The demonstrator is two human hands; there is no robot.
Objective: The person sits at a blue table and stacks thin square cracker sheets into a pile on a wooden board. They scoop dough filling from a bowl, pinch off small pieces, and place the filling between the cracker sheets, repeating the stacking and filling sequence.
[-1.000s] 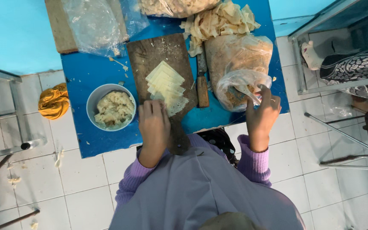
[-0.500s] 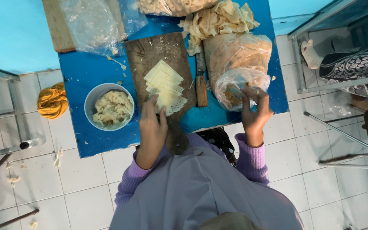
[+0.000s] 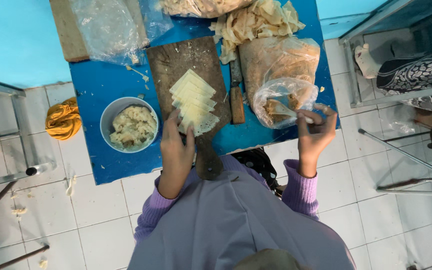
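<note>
Low blue table (image 3: 101,85) on a white tiled floor (image 3: 76,225), turquoise wall band beyond it. I take the wooden cutting board (image 3: 186,65) as landmark: it lies mid-table, handle toward me and overhanging the near edge.

On the board: a fanned stack of pale square wrappers (image 3: 193,100), near the handle end. My left hand (image 3: 176,145) lies flat at that end, fingers together, tips touching the nearest wrapper. Not gripping anything that I can see.

Right of the board: a knife (image 3: 236,90) lying parallel, just beside it. Further right, a clear plastic bag (image 3: 281,100) with its mouth open toward me. My right hand (image 3: 316,132) is at that bag mouth, fingers curled, pinching a small white spoon (image 3: 288,112) whose bowl sits inside the bag. Behind this bag, a bigger filled bag (image 3: 276,57), and a loose heap of wrapper scraps (image 3: 261,20) at the far right corner.

Left of the board: a pale bowl (image 3: 128,125) of lumpy filling, near the table edge. Far left of the board, crumpled clear plastic (image 3: 106,27) over a wooden block (image 3: 68,30).

Off the table, left of the bowl: orange cloth (image 3: 63,120) on the floor. Right side: metal frame legs (image 3: 406,155) and a patterned fabric (image 3: 416,75), well apart from the board.
</note>
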